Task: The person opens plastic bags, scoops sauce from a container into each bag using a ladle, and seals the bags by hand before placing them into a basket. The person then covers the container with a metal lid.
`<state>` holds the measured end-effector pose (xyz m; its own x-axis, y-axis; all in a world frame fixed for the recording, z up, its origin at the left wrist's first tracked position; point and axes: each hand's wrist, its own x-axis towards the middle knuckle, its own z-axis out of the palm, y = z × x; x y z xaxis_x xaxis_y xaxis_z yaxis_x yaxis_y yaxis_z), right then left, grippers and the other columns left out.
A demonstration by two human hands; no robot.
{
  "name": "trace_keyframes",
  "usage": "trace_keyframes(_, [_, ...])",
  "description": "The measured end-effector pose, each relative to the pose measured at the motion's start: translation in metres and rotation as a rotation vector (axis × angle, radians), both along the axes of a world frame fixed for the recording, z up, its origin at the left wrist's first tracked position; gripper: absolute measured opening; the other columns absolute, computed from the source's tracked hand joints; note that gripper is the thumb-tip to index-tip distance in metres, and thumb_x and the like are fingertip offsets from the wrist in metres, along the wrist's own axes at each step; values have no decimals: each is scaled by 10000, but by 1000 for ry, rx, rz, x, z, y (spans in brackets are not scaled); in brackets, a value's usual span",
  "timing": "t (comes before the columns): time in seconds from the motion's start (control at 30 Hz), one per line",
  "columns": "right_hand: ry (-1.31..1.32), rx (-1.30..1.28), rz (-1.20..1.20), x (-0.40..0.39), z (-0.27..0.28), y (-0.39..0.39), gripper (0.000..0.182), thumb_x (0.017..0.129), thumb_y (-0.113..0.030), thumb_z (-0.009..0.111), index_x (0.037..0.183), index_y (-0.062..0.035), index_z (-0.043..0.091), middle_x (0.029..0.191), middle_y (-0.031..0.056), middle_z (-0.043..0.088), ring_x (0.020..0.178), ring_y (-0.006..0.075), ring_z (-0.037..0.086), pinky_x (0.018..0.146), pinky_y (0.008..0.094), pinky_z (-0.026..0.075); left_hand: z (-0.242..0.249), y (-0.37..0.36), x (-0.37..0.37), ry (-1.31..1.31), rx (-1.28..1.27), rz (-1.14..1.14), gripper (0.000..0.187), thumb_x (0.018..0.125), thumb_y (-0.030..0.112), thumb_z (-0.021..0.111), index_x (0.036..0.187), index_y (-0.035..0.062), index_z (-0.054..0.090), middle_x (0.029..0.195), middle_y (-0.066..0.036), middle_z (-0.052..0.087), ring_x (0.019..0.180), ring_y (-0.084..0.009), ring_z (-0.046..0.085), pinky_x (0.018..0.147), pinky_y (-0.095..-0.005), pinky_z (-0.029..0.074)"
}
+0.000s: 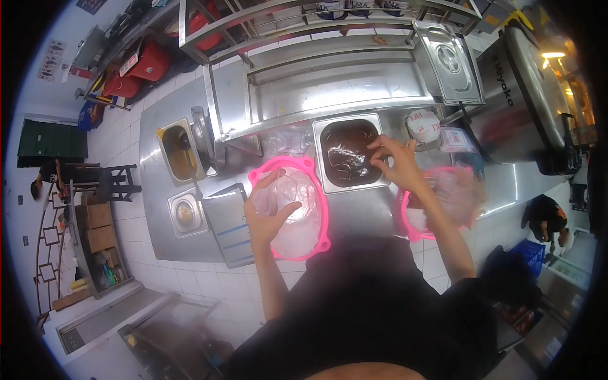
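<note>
My left hand [263,215] is over a pink plastic basket [324,218] that holds clear plastic bags [297,228]. Its thumb and fingers are spread apart in a C shape against the shiny plastic; I see no firm grip. My right hand [399,161] hangs above the right side of a steel pan [351,189] of dark brown liquid [345,152]. Its fingertips are drawn together, and whatever may be between them is too small to make out. Under my right forearm stands a second pink basket [405,221], partly hidden and blurred.
Left on the steel table are a pan of yellowish liquid [180,155], a small square container [187,214] and a tray [231,228]. A steel rack [329,104] runs behind. At right are a lidded pan [448,63], a round-topped container [423,125] and a large Miyako appliance [516,101].
</note>
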<state>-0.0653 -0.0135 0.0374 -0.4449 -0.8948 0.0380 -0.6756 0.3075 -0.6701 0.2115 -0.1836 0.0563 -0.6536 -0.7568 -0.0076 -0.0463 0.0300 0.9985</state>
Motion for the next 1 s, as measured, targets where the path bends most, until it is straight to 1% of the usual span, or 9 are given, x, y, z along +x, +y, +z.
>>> trace_keyframes(0.17, [-259,-60,-126,-9,-12,16,317,803,-145,719,1074,-182,559,772,-70,710,859,106,596,909,395,210,0,-2,6,-69,-92,-14,721,629,-48,825,1288,-22,535,1301,-148,571,1221,-220,519,1043,-359,391])
trace_keyframes(0.23, [-380,-91,-179,-7,-15,20,367,769,-55,747,1072,-107,548,752,-41,694,691,20,561,692,257,322,5,1,2,16,-24,21,707,630,-44,827,1276,-30,539,1307,-162,565,1224,-215,515,1053,-363,378])
trace_keyframes(0.27, [-378,-97,-182,-6,-18,22,367,769,-55,747,1072,-107,548,752,-41,694,691,20,561,692,257,322,4,1,2,19,-28,18,707,630,-44,827,1276,-30,539,1307,-162,565,1224,-215,515,1053,-363,378])
trace_keyframes(0.33, [-517,-140,-225,-5,-19,27,361,778,-170,759,1076,-169,555,770,-82,711,776,15,546,935,364,216,-3,1,0,35,-41,18,708,639,-25,831,1282,-36,536,1308,-174,562,1219,-223,518,1047,-363,379])
trace_keyframes(0.43, [-463,-182,-280,-5,-5,34,357,781,-150,760,1069,-152,550,767,-70,709,725,-2,505,845,309,285,-9,3,-7,-124,-98,41,667,647,17,818,1262,-37,566,1220,-129,628,1106,-144,559,928,-288,427])
trace_keyframes(0.57, [-441,-283,-289,-7,39,43,350,781,-124,760,1057,-129,543,766,-58,708,688,-3,482,698,230,307,-21,8,-35,-62,-166,-30,662,656,23,822,1265,-27,567,1221,-134,628,1103,-155,572,924,-296,432])
trace_keyframes(0.63, [-326,-327,-306,-10,60,47,338,782,-96,752,1045,-117,540,768,-52,705,692,-7,512,595,193,278,-30,10,-48,-22,-110,-87,681,663,31,839,1280,-11,555,1261,-130,606,1183,-194,549,1012,-334,410])
trace_keyframes(0.77, [-374,-373,-312,-10,112,52,331,784,-88,746,1040,-117,539,771,-42,701,731,-5,552,590,204,292,-48,20,-83,156,-18,-148,679,670,-7,822,1290,-15,546,1251,-130,612,1175,-188,558,995,-313,427])
trace_keyframes(1.0, [-292,-434,-311,-3,168,53,297,797,-79,731,1027,-99,544,773,-28,700,759,5,577,600,208,309,-6,34,-117,173,72,-238,656,639,63,870,1223,-19,584,1128,-84,652,1050,-151,599,924,-295,457])
